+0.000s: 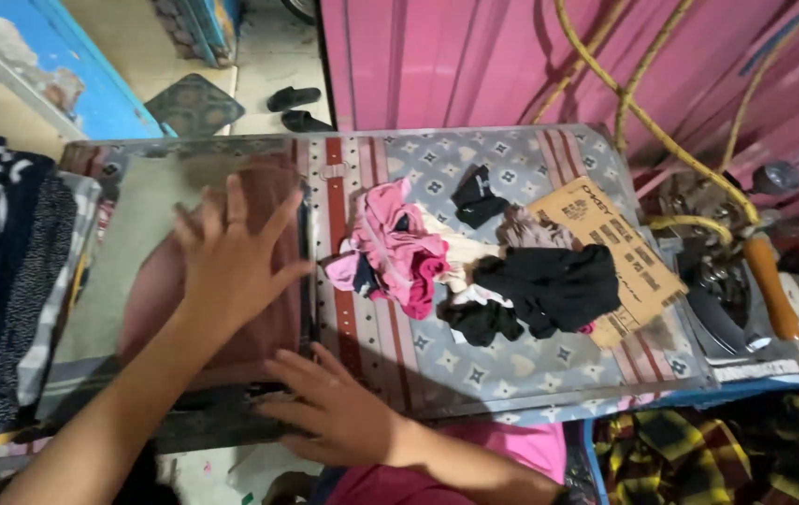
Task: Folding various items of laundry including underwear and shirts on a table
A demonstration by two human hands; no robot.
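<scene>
My left hand point(231, 257) lies flat, fingers spread, on a folded brownish-maroon garment point(264, 327) at the left part of a patterned ironing table point(511, 360). My right hand point(329, 407) rests open, palm down, on the garment's near edge at the table's front. To the right lies a heap of small clothes: a pink piece point(399, 248), black pieces point(554, 285) and a pale one between them. Part of the garment is hidden under my hands.
A brown cardboard sheet point(638, 266) lies under the heap at right. A clothes iron with an orange handle point(769, 281) and yellow hose point(647, 112) sits at the table's right end. Stacked folded clothes point(2, 271) stand left. Pink wall behind; black shoes point(292, 108) on the floor.
</scene>
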